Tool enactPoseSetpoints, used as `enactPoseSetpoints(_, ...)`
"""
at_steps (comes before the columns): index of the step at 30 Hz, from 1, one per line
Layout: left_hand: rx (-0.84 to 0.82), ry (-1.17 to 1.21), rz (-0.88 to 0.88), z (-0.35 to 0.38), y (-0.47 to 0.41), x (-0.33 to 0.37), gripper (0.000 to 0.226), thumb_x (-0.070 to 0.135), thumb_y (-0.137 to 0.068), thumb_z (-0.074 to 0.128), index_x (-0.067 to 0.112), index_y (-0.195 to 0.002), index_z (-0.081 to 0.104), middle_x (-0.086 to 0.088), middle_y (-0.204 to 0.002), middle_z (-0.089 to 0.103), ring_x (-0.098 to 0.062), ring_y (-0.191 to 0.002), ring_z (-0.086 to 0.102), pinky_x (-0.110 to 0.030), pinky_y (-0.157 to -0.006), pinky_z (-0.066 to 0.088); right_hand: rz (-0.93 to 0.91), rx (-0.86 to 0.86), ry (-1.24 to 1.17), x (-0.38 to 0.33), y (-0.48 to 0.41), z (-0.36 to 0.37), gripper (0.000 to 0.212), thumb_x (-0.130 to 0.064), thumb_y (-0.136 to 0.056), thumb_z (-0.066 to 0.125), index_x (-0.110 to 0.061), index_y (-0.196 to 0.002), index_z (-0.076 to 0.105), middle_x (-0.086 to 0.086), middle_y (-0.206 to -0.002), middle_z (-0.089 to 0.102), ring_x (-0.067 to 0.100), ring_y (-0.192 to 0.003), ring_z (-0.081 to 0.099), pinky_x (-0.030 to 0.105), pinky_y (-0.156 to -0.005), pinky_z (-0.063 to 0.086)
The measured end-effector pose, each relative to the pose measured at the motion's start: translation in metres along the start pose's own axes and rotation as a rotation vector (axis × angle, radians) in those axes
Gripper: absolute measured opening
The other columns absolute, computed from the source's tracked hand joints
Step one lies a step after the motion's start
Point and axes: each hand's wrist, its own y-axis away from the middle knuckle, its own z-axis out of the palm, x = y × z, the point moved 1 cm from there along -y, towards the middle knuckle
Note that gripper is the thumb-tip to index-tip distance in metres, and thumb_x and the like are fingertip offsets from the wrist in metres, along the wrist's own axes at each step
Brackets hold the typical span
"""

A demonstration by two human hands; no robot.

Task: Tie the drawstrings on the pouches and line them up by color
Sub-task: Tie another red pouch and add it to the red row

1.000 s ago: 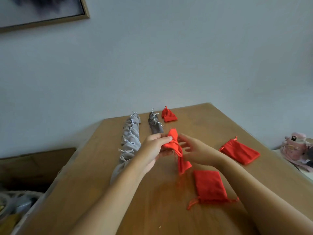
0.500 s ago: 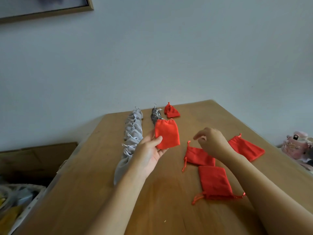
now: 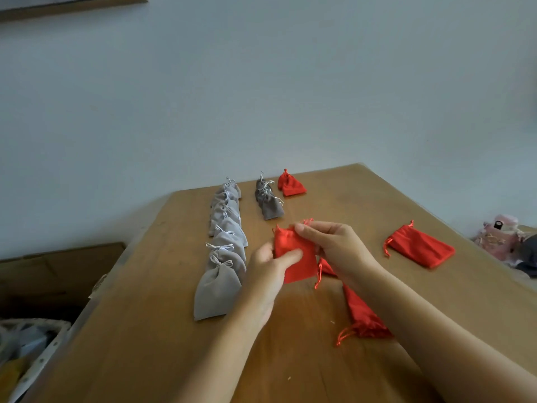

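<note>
Above the wooden table (image 3: 151, 330) I hold a flat red pouch (image 3: 296, 257). My left hand (image 3: 268, 267) grips its lower part with the thumb on the front. At the pouch's top edge my right hand (image 3: 334, 247) pinches it near the drawstrings. A row of tied light grey pouches (image 3: 223, 245) runs away from me on the left. Two tied dark grey pouches (image 3: 268, 202) lie beyond, with one tied red pouch (image 3: 290, 186) beside them. Untied red pouches lie at the right (image 3: 421, 247), under my right forearm (image 3: 363, 315) and behind my right wrist (image 3: 327, 267).
The table's far edge meets a pale wall. A pink object (image 3: 498, 235) sits off the table's right edge. Left of the table stand a brown cardboard box (image 3: 58, 274) and a white basket (image 3: 35, 344) of items.
My left hand brought the red pouch down and nearer. My right hand left the pouch lying on the table and took hold of the held pouch's top.
</note>
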Motion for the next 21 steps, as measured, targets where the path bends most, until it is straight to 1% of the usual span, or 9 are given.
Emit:
enactPoseSetpoints(2, 0.002, 0.047, -0.001, 0.001, -0.002, -0.001, 0.036, 0.035, -0.075, 0.063, 0.016, -0.105, 0.07, -0.012, -0.105, 0.072, -0.029, -0.105, 0.065, -0.045, -0.093, 0.051, -0.025, -0.006, 0.039, -0.002, 0.005, -0.002, 0.009, -0.016, -0.08, 0.073, -0.012, -0.085, 0.078, 0.025, -0.09, 0.07, 0.026, -0.081, 0.057, 0.044, -0.083, 0.048)
enactPoseSetpoints(4, 0.024, 0.044, 0.041, 0.001, 0.0, 0.0, 0.045, 0.05, -0.08, 0.056, 0.02, -0.111, 0.069, -0.008, -0.111, 0.07, -0.025, -0.11, 0.063, -0.046, -0.095, 0.051, -0.068, -0.021, 0.037, -0.005, 0.008, -0.003, 0.012, -0.007, -0.083, 0.069, -0.015, -0.085, 0.078, 0.022, -0.097, 0.072, 0.025, -0.084, 0.062, 0.042, -0.088, 0.052)
enactPoseSetpoints(5, 0.058, 0.029, 0.06, 0.001, 0.0, 0.001, 0.046, 0.055, -0.081, 0.054, 0.022, -0.11, 0.07, -0.005, -0.111, 0.07, -0.022, -0.109, 0.064, -0.044, -0.094, 0.051, -0.09, -0.034, 0.048, -0.006, 0.008, -0.003, 0.01, -0.01, -0.083, 0.07, -0.014, -0.087, 0.079, 0.024, -0.098, 0.071, 0.025, -0.083, 0.061, 0.043, -0.087, 0.052)
enactPoseSetpoints(7, 0.142, 0.046, 0.109, -0.001, 0.002, 0.001, 0.034, 0.048, -0.09, 0.056, 0.021, -0.103, 0.072, 0.0, -0.104, 0.073, -0.015, -0.102, 0.066, -0.032, -0.086, 0.052, -0.108, -0.045, 0.088, -0.007, 0.009, 0.0, 0.017, -0.026, -0.079, 0.072, -0.012, -0.087, 0.078, 0.026, -0.091, 0.07, 0.019, -0.072, 0.055, 0.037, -0.074, 0.048)
enactPoseSetpoints(9, 0.162, 0.087, 0.15, -0.002, 0.002, 0.004, 0.023, 0.028, -0.096, 0.055, 0.013, -0.096, 0.072, -0.001, -0.096, 0.074, -0.013, -0.092, 0.068, -0.026, -0.078, 0.051, -0.082, -0.033, 0.053, -0.006, 0.008, 0.001, 0.028, -0.038, -0.075, 0.071, -0.011, -0.078, 0.077, 0.019, -0.073, 0.058, 0.014, -0.061, 0.042, 0.028, -0.063, 0.036)
enactPoseSetpoints(11, 0.154, 0.135, 0.163, -0.004, 0.001, 0.008, 0.02, 0.017, -0.096, 0.054, 0.008, -0.094, 0.071, -0.005, -0.094, 0.074, -0.015, -0.089, 0.067, -0.028, -0.078, 0.05, -0.017, -0.028, -0.099, -0.004, 0.006, 0.0, 0.021, -0.035, -0.075, 0.069, -0.015, -0.071, 0.075, 0.011, -0.067, 0.049, 0.016, -0.059, 0.038, 0.026, -0.059, 0.032)
enactPoseSetpoints(13, 0.154, 0.232, 0.144, -0.006, 0.0, 0.012, 0.019, 0.014, -0.096, 0.052, 0.01, -0.09, 0.07, -0.003, -0.087, 0.073, -0.015, -0.083, 0.066, -0.028, -0.076, 0.049, 0.05, -0.034, -0.299, -0.005, 0.003, -0.001, 0.016, -0.025, -0.079, 0.064, -0.012, -0.082, 0.074, 0.002, -0.062, 0.054, 0.01, -0.052, 0.042, 0.018, -0.055, 0.039)
enactPoseSetpoints(15, 0.147, 0.345, 0.118, -0.008, -0.002, 0.015, 0.022, 0.013, -0.097, 0.049, 0.011, -0.085, 0.067, 0.002, -0.078, 0.072, -0.012, -0.075, 0.066, -0.026, -0.073, 0.049, 0.092, -0.011, -0.451, -0.007, -0.001, -0.004, 0.017, -0.017, -0.085, 0.059, -0.006, -0.091, 0.07, -0.002, -0.068, 0.062, 0.004, -0.049, 0.046, 0.013, -0.051, 0.045)
enactPoseSetpoints(21, 0.142, 0.554, 0.093, -0.019, -0.005, 0.024, 0.018, 0.012, -0.097, 0.047, 0.008, -0.091, 0.063, -0.002, -0.08, 0.073, -0.015, -0.081, 0.071, -0.026, -0.078, 0.057, 0.105, 0.024, -0.595, -0.013, -0.006, -0.012, 0.017, -0.013, -0.09, 0.054, -0.007, -0.099, 0.067, 0.0, -0.079, 0.071, 0.003, -0.054, 0.057, 0.012, -0.055, 0.051)
